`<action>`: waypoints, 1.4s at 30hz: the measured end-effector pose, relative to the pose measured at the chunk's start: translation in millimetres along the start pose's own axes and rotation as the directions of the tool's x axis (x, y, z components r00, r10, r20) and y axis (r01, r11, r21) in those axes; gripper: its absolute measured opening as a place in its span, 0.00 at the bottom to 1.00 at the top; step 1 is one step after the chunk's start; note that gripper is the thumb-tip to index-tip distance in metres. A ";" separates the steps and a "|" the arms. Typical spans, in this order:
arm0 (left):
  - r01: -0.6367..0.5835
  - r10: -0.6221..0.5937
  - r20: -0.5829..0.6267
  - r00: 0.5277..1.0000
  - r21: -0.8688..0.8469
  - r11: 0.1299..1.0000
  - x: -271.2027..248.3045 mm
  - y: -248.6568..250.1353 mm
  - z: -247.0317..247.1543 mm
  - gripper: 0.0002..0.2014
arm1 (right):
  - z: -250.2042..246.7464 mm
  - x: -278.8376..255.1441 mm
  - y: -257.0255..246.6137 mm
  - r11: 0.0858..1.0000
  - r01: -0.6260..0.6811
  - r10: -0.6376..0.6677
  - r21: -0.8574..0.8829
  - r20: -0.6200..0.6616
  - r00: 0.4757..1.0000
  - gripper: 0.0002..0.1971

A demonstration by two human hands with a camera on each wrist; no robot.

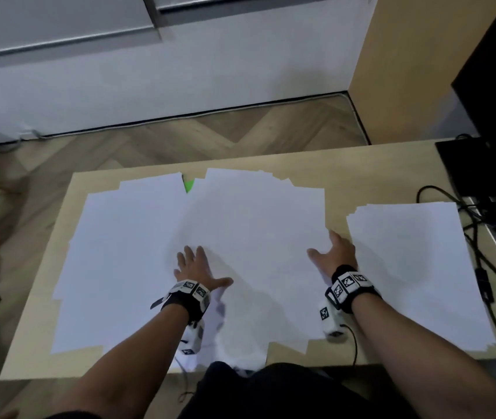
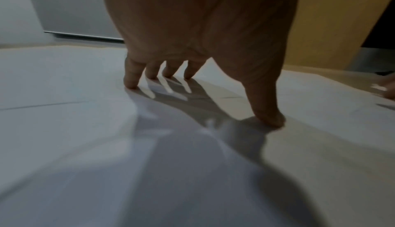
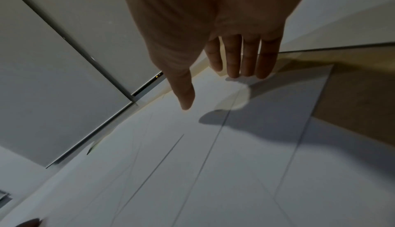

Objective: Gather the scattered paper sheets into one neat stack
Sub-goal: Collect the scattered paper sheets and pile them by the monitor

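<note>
White paper sheets (image 1: 249, 237) cover most of the desk (image 1: 346, 164) in overlapping layers; only the head view shows the separate tidier stack (image 1: 416, 273) at the right, a green scrap (image 1: 188, 185) poking out at the far edge, and cables (image 1: 482, 237) beside the stack. Left wrist view adds that the left hand (image 1: 194, 267) is spread, fingertips (image 2: 131, 85) and thumb pressing down on the sheets, gripping nothing. Right hand (image 1: 333, 252) is flat with straight fingers (image 3: 248, 58) at the right edge of the spread, holding nothing; whether it touches the paper I cannot tell.
</note>
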State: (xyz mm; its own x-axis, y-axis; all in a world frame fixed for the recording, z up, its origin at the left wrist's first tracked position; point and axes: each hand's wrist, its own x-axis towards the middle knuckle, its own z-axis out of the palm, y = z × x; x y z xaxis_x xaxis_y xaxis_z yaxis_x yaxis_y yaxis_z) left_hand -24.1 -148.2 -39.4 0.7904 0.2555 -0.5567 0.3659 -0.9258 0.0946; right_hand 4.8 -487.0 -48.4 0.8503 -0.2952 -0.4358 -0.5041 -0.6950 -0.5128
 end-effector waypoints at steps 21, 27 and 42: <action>-0.219 0.228 -0.079 0.971 0.101 0.970 -1.6 -25.0 13.2 0.70 | 70.9 -71.7 -57.7 0.931 0.184 -0.075 -0.316 0.326 0.942 0.43; -0.292 0.306 -0.070 0.949 0.159 0.943 -8.6 -22.3 21.7 0.59 | 85.9 -85.4 -51.1 0.993 0.116 -0.106 -0.021 0.283 0.953 0.42; 0.362 -0.426 -0.091 0.900 -0.386 0.848 36.6 -172.8 -51.3 0.62 | 96.2 -82.2 -84.1 0.955 0.126 -0.068 -0.269 0.217 0.974 0.44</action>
State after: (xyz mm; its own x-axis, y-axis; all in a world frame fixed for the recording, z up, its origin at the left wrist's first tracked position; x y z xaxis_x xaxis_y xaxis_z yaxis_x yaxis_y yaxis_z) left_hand -33.3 35.4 -33.8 0.6005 0.6495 -0.4664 0.7864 -0.5852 0.1977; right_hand -37.3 -341.2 -40.6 0.8293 -0.0981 -0.5502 -0.3331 -0.8772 -0.3457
